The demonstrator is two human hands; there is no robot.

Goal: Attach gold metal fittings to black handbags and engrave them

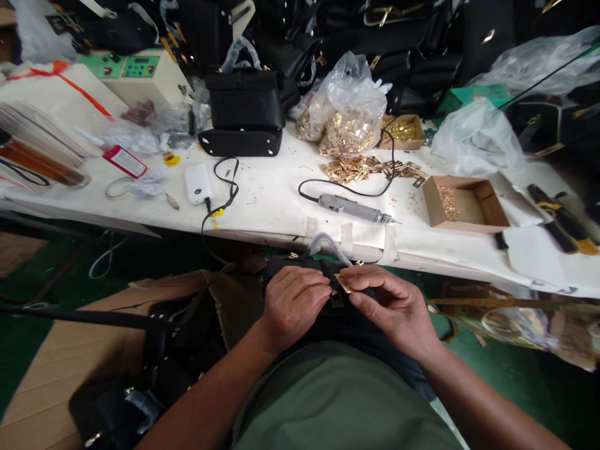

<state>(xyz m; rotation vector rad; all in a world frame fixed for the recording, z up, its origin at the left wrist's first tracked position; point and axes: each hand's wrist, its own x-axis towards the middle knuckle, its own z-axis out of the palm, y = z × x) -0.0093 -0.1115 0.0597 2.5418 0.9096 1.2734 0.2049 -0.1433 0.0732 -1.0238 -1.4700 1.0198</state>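
Tipping is possible for the bag [277,264] if its support, hidden here, is poor. Left hand [296,303]: fingers curled over the bag; whether it grips, cannot tell. Right hand [391,300]: thumb and fingers clamped on the gold plate [343,284], seen against the bag; so narrow a hold could let it drop. Room: green floor [510,381], crowded. Table [276,200]: white, cluttered toward the back, bearing box [432,205], driver [349,206], copper bits [447,203].

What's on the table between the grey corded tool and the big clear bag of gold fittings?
In the head view, a loose pile of gold fittings and a stretch of black cable lie between the grey tool and the bag.
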